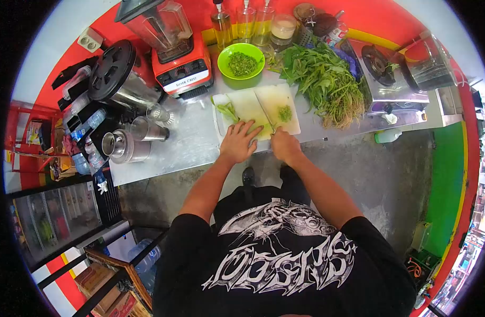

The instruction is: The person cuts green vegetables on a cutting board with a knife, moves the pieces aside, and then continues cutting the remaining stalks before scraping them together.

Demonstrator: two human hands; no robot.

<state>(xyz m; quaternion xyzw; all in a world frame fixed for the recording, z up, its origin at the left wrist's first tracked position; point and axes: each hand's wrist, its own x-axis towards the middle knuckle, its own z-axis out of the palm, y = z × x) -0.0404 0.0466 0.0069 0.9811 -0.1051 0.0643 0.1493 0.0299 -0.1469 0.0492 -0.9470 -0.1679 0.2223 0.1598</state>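
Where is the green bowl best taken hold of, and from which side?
The green bowl is probably best gripped at its near rim, from the cutting board side: the blender, bottles and leafy bunch crowd its other sides.

On a steel counter (189,142) lies a white cutting board (247,103). The left hand (238,141) presses flat on greens (262,128) at the board's near edge, and the right hand (284,145) grips a knife (265,112) whose blade angles across the board. A small chopped pile (284,112) sits right of the blade. Behind the board stand a green bowl (241,64) of chopped herbs, a leafy bunch (324,82) and a red blender (174,50).
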